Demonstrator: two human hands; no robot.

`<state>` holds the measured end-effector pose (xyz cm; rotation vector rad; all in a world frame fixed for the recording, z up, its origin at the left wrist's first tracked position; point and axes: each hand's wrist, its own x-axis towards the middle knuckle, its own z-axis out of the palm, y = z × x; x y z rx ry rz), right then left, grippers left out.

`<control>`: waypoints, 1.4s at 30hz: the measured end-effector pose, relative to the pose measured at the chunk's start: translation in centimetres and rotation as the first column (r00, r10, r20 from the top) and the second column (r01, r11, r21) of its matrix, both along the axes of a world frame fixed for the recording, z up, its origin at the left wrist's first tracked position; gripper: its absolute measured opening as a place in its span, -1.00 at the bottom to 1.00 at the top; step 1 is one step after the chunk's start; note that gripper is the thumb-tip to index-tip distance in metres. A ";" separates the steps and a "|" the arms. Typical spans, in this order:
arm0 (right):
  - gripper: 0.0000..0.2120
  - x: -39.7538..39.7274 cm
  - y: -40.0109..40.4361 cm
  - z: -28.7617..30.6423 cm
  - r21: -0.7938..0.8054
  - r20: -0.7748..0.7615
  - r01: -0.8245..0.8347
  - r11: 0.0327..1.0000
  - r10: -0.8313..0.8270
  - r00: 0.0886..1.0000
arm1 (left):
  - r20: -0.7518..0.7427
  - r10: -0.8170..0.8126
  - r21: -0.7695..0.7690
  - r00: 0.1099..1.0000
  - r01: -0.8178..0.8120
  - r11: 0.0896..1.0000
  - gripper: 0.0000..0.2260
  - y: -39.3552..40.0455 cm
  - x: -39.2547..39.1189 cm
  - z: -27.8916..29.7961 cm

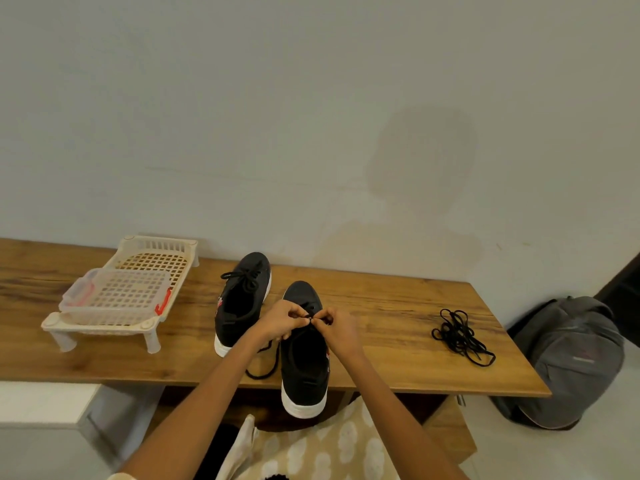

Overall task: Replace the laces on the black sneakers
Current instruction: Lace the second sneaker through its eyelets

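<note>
Two black sneakers with white soles stand on the wooden table point(398, 355). The far one point(242, 299) keeps its lace tied in a bow. The near sneaker point(304, 362) overhangs the front edge with its heel. My left hand point(280, 322) and my right hand point(334, 325) meet over its lacing, and both pinch its black lace point(266, 367), whose loose end trails on the table to the sneaker's left. A bundle of spare black laces point(460, 336) lies on the table to the right.
A cream plastic rack point(149, 261) carrying a clear lidded box point(114, 299) with red clips stands at the table's left. A grey backpack point(568, 358) leans on the floor beyond the right end. The wall runs just behind the table.
</note>
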<state>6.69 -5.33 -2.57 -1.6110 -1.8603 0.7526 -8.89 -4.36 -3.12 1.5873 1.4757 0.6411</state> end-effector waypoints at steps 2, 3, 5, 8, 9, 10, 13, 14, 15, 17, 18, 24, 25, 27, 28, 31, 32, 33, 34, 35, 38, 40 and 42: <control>-0.88 0.2 0.0 0.0 0.005 0.018 -0.052 0.999 0.052 0.998 | -0.001 0.003 0.039 1.000 -0.003 0.999 -0.88 -0.1 0.2 0.2; -0.88 0.5 0.1 0.1 0.003 0.029 -0.101 0.995 0.101 0.994 | -0.011 0.010 0.063 1.000 -0.009 0.998 -0.91 -0.1 0.3 0.2; -0.88 1.0 0.4 0.6 0.015 0.051 -0.190 0.982 0.189 0.981 | -0.066 0.007 0.107 0.998 0.000 0.994 -0.96 -0.1 0.5 0.2; -0.95 1.3 1.2 2.1 0.131 0.011 -0.163 0.978 0.162 0.987 | -0.148 -0.068 0.128 0.987 0.088 0.988 -0.85 0.2 0.7 -0.2; -0.92 1.1 1.5 2.6 0.151 -0.017 -0.154 0.976 0.159 0.987 | -0.167 -0.090 0.128 0.982 0.112 0.985 -0.86 0.2 0.7 -0.2; -0.88 0.8 1.8 3.2 0.139 -0.030 -0.171 0.975 0.176 0.984 | -0.182 -0.104 0.125 0.978 0.128 0.984 -0.89 0.2 0.7 -0.1; -0.80 0.0 2.9 3.8 0.013 0.009 -0.246 0.969 0.246 0.969 | -0.181 -0.109 0.125 0.977 0.133 0.983 -0.90 0.2 0.5 0.0; -0.79 -0.2 3.3 3.9 -0.051 0.011 -0.247 0.968 0.248 0.969 | -0.148 -0.095 0.127 0.985 0.114 0.985 -0.89 0.2 0.5 -0.1; -0.78 -0.3 3.6 3.9 -0.124 0.017 -0.240 0.963 0.244 0.970 | -0.099 -0.071 0.127 0.993 0.083 0.988 -0.88 0.2 0.5 -0.3; -0.80 0.0 4.1 3.8 -0.245 0.049 -0.226 0.943 0.245 0.968 | -0.024 -0.007 0.129 1.000 0.010 0.992 -0.84 0.1 0.5 -0.8; -0.80 0.1 4.2 3.7 -0.287 0.066 -0.218 0.933 0.246 0.967 | -0.008 0.021 0.137 1.000 -0.020 0.990 -0.83 0.1 0.5 -1.1; -0.81 0.8 3.9 3.4 -0.458 -0.105 -0.188 0.869 0.157 0.982 | 0.168 0.153 0.207 0.974 -0.186 0.960 -0.75 -0.4 1.3 -2.5; -0.80 0.8 4.0 3.4 -0.467 -0.124 -0.195 0.862 0.154 0.980 | 0.181 0.167 0.218 0.969 -0.205 0.954 -0.74 -0.5 1.4 -2.6; -0.80 0.9 4.2 3.1 -0.473 -0.133 -0.202 0.857 0.157 0.979 | 0.205 0.187 0.242 0.961 -0.235 0.942 -0.74 -0.8 1.5 -2.7; -0.80 0.9 4.2 3.0 -0.475 -0.133 -0.202 0.856 0.157 0.978 | 0.215 0.197 0.253 0.957 -0.249 0.935 -0.73 -1.0 1.5 -2.8; -0.87 0.8 4.3 2.7 -0.470 -0.130 -0.194 0.861 0.150 0.980 | 0.273 0.219 0.260 0.937 -0.291 0.921 -0.73 -1.3 1.6 -3.0; -0.89 0.8 4.1 2.7 -0.462 -0.132 -0.189 0.866 0.144 0.981 | 0.306 0.215 0.241 0.927 -0.294 0.925 -0.75 -1.3 1.5 -3.0; -0.89 0.7 3.9 2.6 -0.455 -0.143 -0.179 0.872 0.127 0.981 | 0.322 0.203 0.222 0.925 -0.282 0.933 -0.77 -1.3 1.4 -2.8; -0.87 0.7 3.7 2.4 -0.448 -0.169 -0.168 0.878 0.101 0.980 | 0.324 0.185 0.209 0.928 -0.261 0.943 -0.80 -1.2 1.4 -2.6; -0.84 0.8 3.5 2.2 -0.439 -0.201 -0.150 0.886 0.067 0.977 | 0.311 0.167 0.201 0.936 -0.237 0.950 -0.82 -1.0 1.3 -2.4; -0.84 1.3 3.4 1.5 -0.394 -0.289 -0.060 0.917 -0.062 0.955 | 0.286 0.149 0.132 0.947 -0.193 0.972 -0.80 -0.7 1.0 -2.0; -0.87 1.8 3.6 0.8 -0.375 -0.336 0.027 0.927 -0.163 0.928 | 0.234 0.151 0.084 0.960 -0.175 0.981 -0.80 -0.6 0.9 -1.7; -0.88 2.2 3.7 0.2 -0.379 -0.368 0.092 0.921 -0.241 0.898 | 0.143 0.132 0.066 0.981 -0.142 0.988 -0.81 -0.6 0.8 -1.3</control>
